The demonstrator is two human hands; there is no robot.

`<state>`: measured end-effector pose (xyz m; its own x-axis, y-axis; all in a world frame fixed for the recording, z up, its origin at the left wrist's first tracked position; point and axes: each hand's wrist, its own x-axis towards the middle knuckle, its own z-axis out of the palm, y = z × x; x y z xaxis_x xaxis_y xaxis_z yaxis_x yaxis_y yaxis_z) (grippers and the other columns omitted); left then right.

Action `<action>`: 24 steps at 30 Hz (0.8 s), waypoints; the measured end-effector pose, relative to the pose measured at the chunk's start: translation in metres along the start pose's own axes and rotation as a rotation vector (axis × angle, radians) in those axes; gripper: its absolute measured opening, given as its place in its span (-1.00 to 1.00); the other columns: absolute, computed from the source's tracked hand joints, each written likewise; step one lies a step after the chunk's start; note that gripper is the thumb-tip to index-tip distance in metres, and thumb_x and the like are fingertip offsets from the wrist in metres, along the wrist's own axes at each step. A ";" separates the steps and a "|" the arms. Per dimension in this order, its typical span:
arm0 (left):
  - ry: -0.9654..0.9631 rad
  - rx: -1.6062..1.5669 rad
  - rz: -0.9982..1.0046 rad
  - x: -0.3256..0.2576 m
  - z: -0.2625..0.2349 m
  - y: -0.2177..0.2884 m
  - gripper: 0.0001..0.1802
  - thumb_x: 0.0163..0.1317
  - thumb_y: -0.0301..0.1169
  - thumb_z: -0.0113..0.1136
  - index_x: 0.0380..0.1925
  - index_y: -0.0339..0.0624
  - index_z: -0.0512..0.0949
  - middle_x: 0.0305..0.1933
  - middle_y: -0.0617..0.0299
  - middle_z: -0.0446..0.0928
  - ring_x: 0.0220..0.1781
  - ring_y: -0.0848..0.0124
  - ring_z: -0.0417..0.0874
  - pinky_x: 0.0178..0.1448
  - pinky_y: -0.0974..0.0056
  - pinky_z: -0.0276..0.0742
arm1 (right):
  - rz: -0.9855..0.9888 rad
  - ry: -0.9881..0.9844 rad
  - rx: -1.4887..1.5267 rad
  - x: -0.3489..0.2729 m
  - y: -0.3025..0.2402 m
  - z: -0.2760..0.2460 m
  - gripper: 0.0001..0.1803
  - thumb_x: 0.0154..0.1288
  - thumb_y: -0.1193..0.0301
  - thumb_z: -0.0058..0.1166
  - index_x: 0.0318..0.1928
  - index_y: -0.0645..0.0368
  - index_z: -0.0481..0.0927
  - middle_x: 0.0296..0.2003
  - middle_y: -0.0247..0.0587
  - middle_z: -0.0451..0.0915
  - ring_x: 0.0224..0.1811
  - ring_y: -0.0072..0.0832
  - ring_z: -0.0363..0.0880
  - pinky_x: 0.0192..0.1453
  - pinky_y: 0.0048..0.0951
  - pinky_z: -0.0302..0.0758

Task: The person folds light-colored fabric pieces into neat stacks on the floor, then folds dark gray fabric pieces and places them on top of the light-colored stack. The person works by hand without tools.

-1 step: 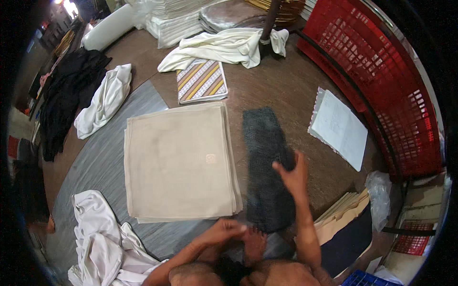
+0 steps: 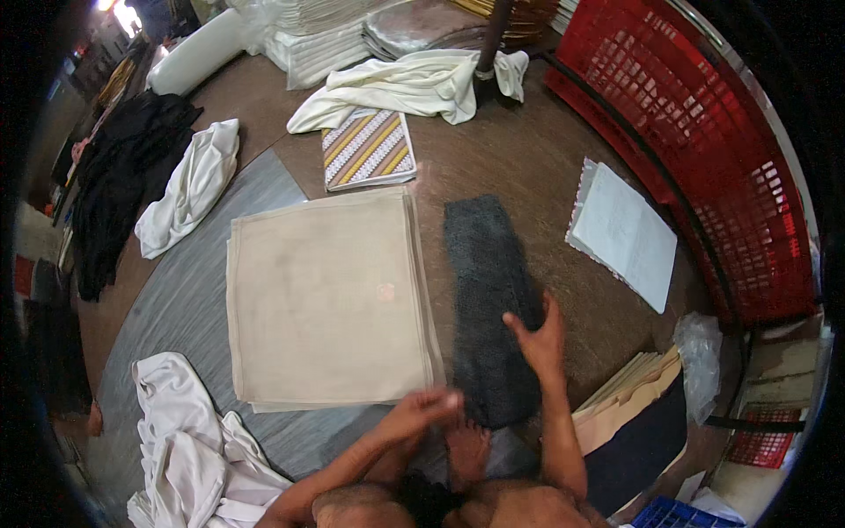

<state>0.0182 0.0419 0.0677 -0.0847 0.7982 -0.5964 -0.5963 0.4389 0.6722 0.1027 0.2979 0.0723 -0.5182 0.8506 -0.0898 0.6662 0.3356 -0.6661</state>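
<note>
A pile of dark grey folded cloth point(image 2: 488, 290) lies in the middle, long side running away from me. At its right edge is my right hand point(image 2: 540, 341), thumb apart from the fingers and over the cloth; it looks open, resting against the edge. My left hand point(image 2: 424, 411) hovers by the cloth's near left corner, fingers pressed together and slightly blurred; anything between them is hidden. Just left of the dark cloth sits a flat stack of beige square cloths point(image 2: 326, 299) with a small orange mark. My bare foot point(image 2: 466, 449) shows below the left hand.
White crumpled cloth point(image 2: 189, 440) lies at the near left, another white cloth point(image 2: 189, 189) and black cloth point(image 2: 123, 176) farther off. A striped book point(image 2: 370, 151) and an open notebook point(image 2: 623, 233) lie beyond. A red crate point(image 2: 695, 132) stands right, brown folded sheets point(image 2: 627, 392) nearer.
My left hand has risen slightly away from me, toward the dark cloth's near corner. My right hand has slid a little nearer along the cloth's right edge.
</note>
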 end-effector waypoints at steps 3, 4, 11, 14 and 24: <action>0.488 0.151 0.293 0.084 0.029 -0.007 -0.14 0.25 -0.03 0.24 0.28 -0.51 0.19 0.17 -0.16 0.45 0.21 0.23 0.47 0.23 0.23 0.40 | 0.269 0.015 0.123 -0.025 0.073 0.005 0.08 0.03 -0.08 0.35 0.36 0.37 0.16 0.26 0.32 0.29 0.31 0.06 0.33 0.36 -0.07 0.28; 0.530 0.165 0.340 0.106 0.025 -0.024 -0.09 0.23 -0.01 0.25 0.31 -0.51 0.12 0.17 -0.18 0.43 0.22 0.19 0.46 0.26 0.20 0.36 | 0.333 -0.017 0.193 -0.027 0.072 0.010 0.10 0.03 -0.10 0.35 0.36 0.39 0.14 0.27 0.33 0.28 0.31 0.05 0.33 0.36 -0.09 0.28; 0.511 0.048 0.390 0.133 0.058 -0.031 -0.28 0.31 -0.11 0.17 0.21 -0.48 0.20 0.17 -0.19 0.42 0.22 0.09 0.44 0.33 0.15 0.27 | 0.405 -0.509 0.284 -0.014 0.041 -0.024 0.11 -0.01 -0.07 0.38 0.32 0.48 0.18 0.26 0.24 0.33 0.29 -0.04 0.36 0.34 -0.19 0.32; 0.521 0.032 0.339 0.120 0.063 -0.016 -0.37 0.35 -0.10 0.11 0.15 -0.44 0.28 0.14 -0.16 0.46 0.19 0.11 0.47 0.30 0.15 0.30 | 0.396 -0.545 0.427 -0.018 0.068 -0.024 0.11 -0.11 -0.10 0.44 0.29 0.43 0.27 0.21 0.14 0.41 0.26 -0.12 0.41 0.32 -0.22 0.34; 0.610 0.230 0.339 0.134 0.046 -0.049 -0.28 0.38 0.05 -0.02 0.18 -0.47 0.28 0.18 -0.21 0.43 0.22 0.03 0.46 0.30 0.11 0.32 | 0.375 -0.601 0.406 -0.037 0.071 -0.013 0.07 -0.15 -0.03 0.49 0.25 0.42 0.32 0.18 0.15 0.45 0.22 -0.10 0.45 0.31 -0.23 0.35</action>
<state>0.0730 0.1465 -0.0253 -0.7039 0.5635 -0.4324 -0.2814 0.3377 0.8982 0.1763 0.2953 0.0379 -0.5756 0.4759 -0.6649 0.6658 -0.1993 -0.7190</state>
